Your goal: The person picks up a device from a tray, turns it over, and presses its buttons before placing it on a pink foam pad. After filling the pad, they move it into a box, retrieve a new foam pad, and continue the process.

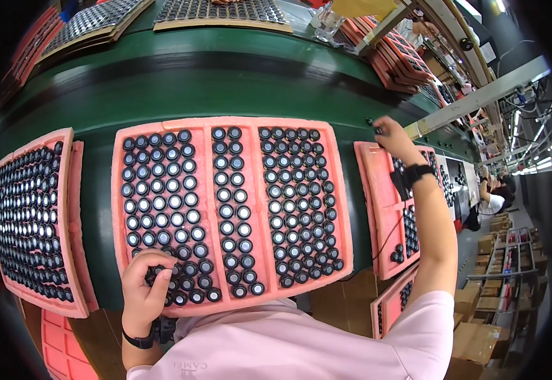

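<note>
A wide pink foam tray [231, 124] lies in front of me on the green belt, packed in three columns with several small round black parts with pale centres [225, 193]. My left hand [144, 285] rests on the tray's near left corner, fingers curled down onto the black parts there. My right hand [391, 136] is stretched out past the tray's far right corner, pinching one small black part [377, 130] above a second pink tray [377, 209] on the right. That tray is only partly filled. Both wrists wear black straps.
Another full pink tray [67, 209] lies at the left. More filled trays [222, 12] sit across the green conveyor belt [225, 76]. Stacks of pink trays [393, 54] stand far right under a metal rail [478, 98]. Other workers and cardboard boxes [478, 304] are at right.
</note>
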`<state>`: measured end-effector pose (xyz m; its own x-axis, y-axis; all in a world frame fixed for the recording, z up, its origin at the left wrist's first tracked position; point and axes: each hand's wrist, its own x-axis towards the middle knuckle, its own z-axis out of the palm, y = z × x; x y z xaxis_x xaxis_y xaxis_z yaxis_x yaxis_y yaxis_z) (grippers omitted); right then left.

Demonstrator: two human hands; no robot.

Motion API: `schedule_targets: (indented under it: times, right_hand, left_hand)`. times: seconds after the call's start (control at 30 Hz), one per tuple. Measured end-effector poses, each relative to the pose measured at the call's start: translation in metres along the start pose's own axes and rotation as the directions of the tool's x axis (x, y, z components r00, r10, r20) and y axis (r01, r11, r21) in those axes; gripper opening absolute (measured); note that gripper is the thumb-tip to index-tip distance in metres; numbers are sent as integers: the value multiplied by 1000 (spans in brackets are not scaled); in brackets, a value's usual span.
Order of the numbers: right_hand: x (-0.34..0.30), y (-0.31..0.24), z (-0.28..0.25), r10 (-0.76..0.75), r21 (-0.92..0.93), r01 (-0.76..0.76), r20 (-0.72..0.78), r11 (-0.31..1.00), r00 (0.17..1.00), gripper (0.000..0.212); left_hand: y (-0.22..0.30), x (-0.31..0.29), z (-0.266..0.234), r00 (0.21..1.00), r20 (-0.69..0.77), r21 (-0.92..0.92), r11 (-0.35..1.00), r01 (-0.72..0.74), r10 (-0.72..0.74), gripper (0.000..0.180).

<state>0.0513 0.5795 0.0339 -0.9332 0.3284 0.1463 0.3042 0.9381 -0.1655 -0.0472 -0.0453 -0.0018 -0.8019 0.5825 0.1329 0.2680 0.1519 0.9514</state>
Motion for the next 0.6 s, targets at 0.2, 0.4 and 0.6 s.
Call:
schedule_targets:
  times: [0.2,0.4,0.6]
  right_hand:
    - [-69,-17,29,376,239,-431,243,870,894,34]
    - [-79,-77,13,-209,-214,171,-172,962,963,33]
    - [-128,-116,65,108,382,-210,271,900,957,31]
  left_hand:
    - [7,2,0,1000,11,-6,1000,-20,20,9]
    - [-11,-13,-35,992,-121,169,983,66,-46,10]
    - [-35,-52,-66,935,-348,433,871,231,-74,18]
